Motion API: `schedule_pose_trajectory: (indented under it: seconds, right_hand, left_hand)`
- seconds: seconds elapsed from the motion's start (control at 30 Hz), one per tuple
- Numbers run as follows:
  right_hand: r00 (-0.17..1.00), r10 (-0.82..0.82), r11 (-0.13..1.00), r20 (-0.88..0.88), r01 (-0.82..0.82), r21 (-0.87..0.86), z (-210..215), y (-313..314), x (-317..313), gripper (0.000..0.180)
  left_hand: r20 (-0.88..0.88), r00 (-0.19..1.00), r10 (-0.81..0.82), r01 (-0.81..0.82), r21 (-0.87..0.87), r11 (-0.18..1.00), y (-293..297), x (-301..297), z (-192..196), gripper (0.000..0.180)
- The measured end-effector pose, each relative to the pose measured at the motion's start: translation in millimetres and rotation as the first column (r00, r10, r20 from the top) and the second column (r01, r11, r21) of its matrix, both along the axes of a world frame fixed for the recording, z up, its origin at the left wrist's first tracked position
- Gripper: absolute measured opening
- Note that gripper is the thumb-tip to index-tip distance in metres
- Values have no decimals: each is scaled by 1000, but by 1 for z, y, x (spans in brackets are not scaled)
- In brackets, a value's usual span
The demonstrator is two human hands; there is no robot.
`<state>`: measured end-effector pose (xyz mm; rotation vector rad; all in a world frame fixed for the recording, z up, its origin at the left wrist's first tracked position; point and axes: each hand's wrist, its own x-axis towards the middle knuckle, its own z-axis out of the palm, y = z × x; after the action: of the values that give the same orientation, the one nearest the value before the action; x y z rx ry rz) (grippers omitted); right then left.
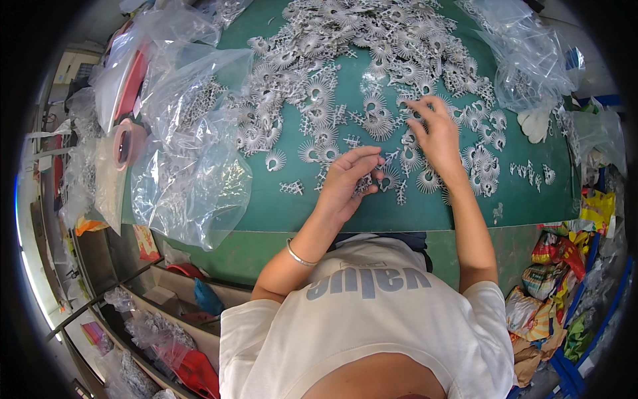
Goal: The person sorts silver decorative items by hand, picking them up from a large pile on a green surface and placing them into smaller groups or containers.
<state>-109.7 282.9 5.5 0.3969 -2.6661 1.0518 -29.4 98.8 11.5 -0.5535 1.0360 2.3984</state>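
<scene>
"Where are the grey sunburst pieces (379, 126) kept?"

"They are spread over the green surface (292, 216), mixed with grey branched pieces (291, 188), and are piled most thickly at the far side."

"How is the left hand (344, 179) held?"

"Its fingers are loosely curled near the front edge, with small grey shapes seen in the gap; whether anything is gripped cannot be told."

"And the right hand (440, 136)?"

"It is held over the scattered pieces, thumb and forefinger parted."

"What is seen at the sides?"

"The pieces are flanked by a clear bag (193, 183) on the left and crumpled plastic (525, 63) at far right."
</scene>
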Motion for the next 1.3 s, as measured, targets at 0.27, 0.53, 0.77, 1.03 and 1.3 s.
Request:
schedule_pose_trajectory:
  seconds: [0.27, 0.53, 0.77, 1.03, 1.3]
  right_hand:
    - [901, 270, 766, 341, 13, -642, 2, 22, 6, 5]
    - [646, 617, 157, 450, 460, -874, 8, 26, 0, 22]
    - [992, -97, 991, 76, 103, -81, -3, 11, -31, 22]
    - [955, 41, 857, 294, 118, -501, 5, 19, -34, 11]
    - [813, 187, 900, 552, 84, -428, 13, 40, 2, 15]
  left_hand:
    - [-111, 994, -14, -5, -167, 986, -13, 3, -2, 24]
    - [-356, 627, -693, -505, -863, -14, -19, -46, 2, 32]
    - [-23, 601, -799, -385, -884, -264, -12, -67, -4, 17]
    - [-385, 628, -676, -537, -843, -19, -22, -49, 11, 17]
    - [-226, 959, -171, 77, -374, 924, -27, -39, 26, 29]
